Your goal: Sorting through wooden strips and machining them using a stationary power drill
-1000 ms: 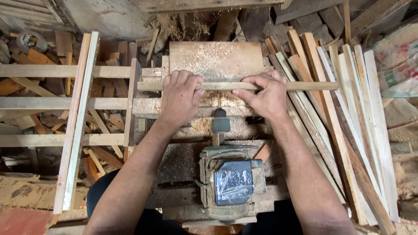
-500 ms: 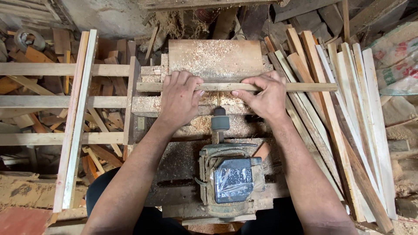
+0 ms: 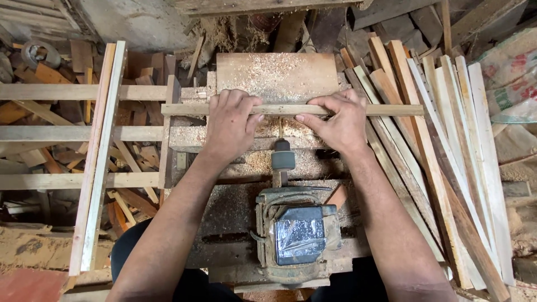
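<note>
Wooden frame (image 3: 98, 151) lay far left. Left hand (image 3: 232, 120) pressed down, fingers curled over a long thin wood strip (image 3: 291, 109) lying crosswise on the sawdust-covered surface (image 3: 277, 75). Right hand (image 3: 335, 120) gripped the same strip. Motor (image 3: 296, 232) sat below, stacked slats (image 3: 447, 151) right.

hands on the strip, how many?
2. Left hand presses the left part of the strip; right hand presses right of centre. Both lie flat on top, fingers over it.
</note>
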